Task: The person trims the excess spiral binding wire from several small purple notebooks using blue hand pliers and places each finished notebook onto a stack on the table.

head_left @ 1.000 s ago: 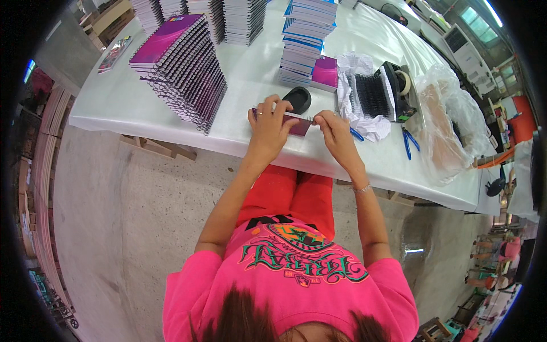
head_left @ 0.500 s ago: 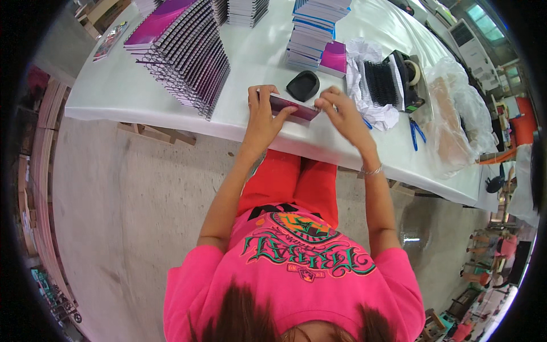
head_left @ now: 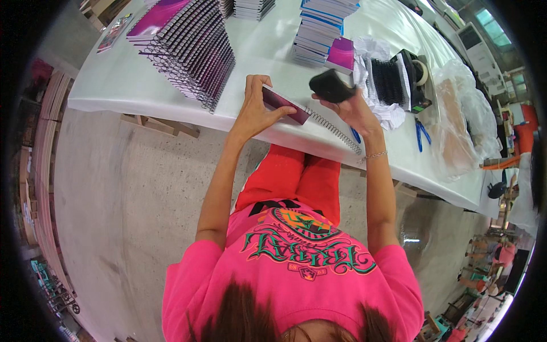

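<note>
My left hand grips a small purple-covered notebook near the table's front edge, its thumb along the cover. From the right end of the notebook's spine a wire-like spiral coil sticks out, slanting down to the right. Above that coil, my right hand holds a black rounded-square object off the table; its exact kind cannot be made out. Part of a blue tool shows beside the coil, below my right hand.
A tall fanned stack of purple spiral notebooks stands at the left. Booklets are piled at the back, a purple one beside them. Rightward lie black coils on crumpled paper, a tape roll, blue pliers and a plastic bag.
My right hand has left the notebook's end and picked up the black object from the table. The coil now shows extending from the spine. My left hand still holds the notebook.
</note>
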The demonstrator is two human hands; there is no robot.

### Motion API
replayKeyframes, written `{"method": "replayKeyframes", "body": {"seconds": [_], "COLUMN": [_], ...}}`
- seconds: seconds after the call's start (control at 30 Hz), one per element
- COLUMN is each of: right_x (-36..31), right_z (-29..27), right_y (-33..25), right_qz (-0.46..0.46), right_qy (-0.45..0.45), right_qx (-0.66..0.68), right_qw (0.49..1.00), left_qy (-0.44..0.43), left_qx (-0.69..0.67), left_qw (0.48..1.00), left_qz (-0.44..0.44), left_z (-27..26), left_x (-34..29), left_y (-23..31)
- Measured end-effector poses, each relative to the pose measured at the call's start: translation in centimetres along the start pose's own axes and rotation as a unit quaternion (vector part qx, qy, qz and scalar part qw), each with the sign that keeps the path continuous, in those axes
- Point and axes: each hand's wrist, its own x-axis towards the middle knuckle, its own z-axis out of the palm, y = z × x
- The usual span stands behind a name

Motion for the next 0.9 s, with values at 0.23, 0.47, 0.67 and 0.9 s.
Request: {"method": "replayKeyframes", "body": {"seconds": [0.23,0.47,0.67,0.9], "right_x": [-3.9,-4.7,-4.4,-4.5], "right_z": [0.4,1.5,2.7,4.3], "right_y": [-3.1,-2.0,-2.8,-2.3], "right_qz": [0.033,0.058,0.098,0.047], "right_qy": [0.002,0.113,0.132,0.149], "right_qx": [-0.231,-0.308,-0.296,-0.523], "right_qw": [0.972,0.943,0.941,0.838], "left_qy": [-0.030,-0.046,-0.034,-0.062], "left_qx": [-0.019,-0.066,-0.126,-0.121], "left_qw": [0.999,0.997,0.991,0.991], "left_qz": [0.029,-0.001,-0.037,-0.009], "left_z": [1.2,1.5,1.9,2.0], "left_x": [0.4,0.5,0.2,0.3], "left_y": [0.1,0.3,0.1,-0.7]}}
